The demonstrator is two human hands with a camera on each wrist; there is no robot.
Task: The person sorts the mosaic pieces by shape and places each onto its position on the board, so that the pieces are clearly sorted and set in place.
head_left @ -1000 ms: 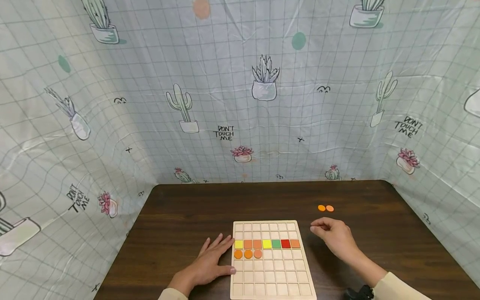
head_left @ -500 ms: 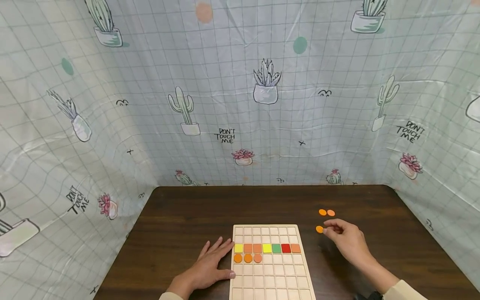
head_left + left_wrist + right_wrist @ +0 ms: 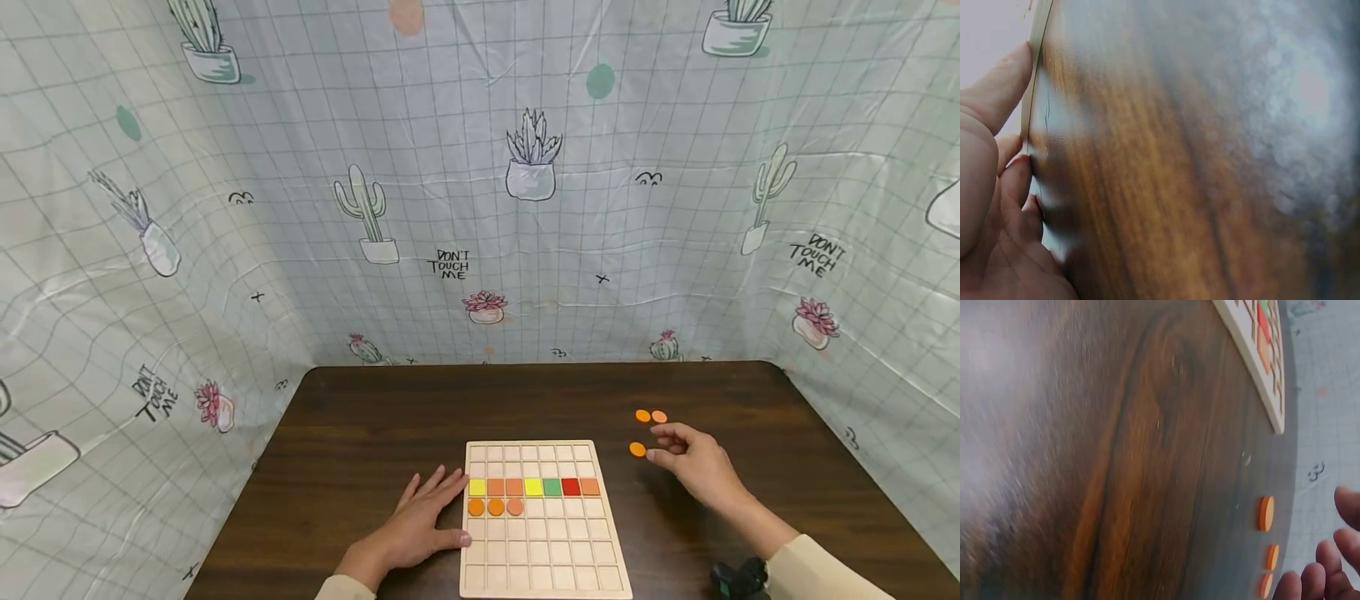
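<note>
A pale wooden grid board [image 3: 547,554] lies on the table. One row holds several coloured squares, among them a red square [image 3: 571,487] and a green square [image 3: 552,487]. Below its left end sit three orange discs, one being the paler disc [image 3: 515,507]. My left hand [image 3: 420,525] rests spread out, thumb and fingertips against the board's left edge [image 3: 1035,69]. Right of the board, a loose orange disc [image 3: 637,449] lies flat, just beyond the fingertips of my right hand [image 3: 697,467]. Its thumb and fingers are parted with nothing between them; the right wrist view shows that disc [image 3: 1266,513] apart from them.
Two more discs, one orange [image 3: 642,416] and one paler [image 3: 659,417], lie side by side farther back. A black object [image 3: 738,579] is by the right sleeve. Grid-patterned cloth [image 3: 480,208] hangs behind and beside the dark table [image 3: 420,408].
An orange disc, out of sight a second ago, showed at my right fingertips and now lies on the table. My right hand has shifted right, its fingers parted. The left hand stays in place.
</note>
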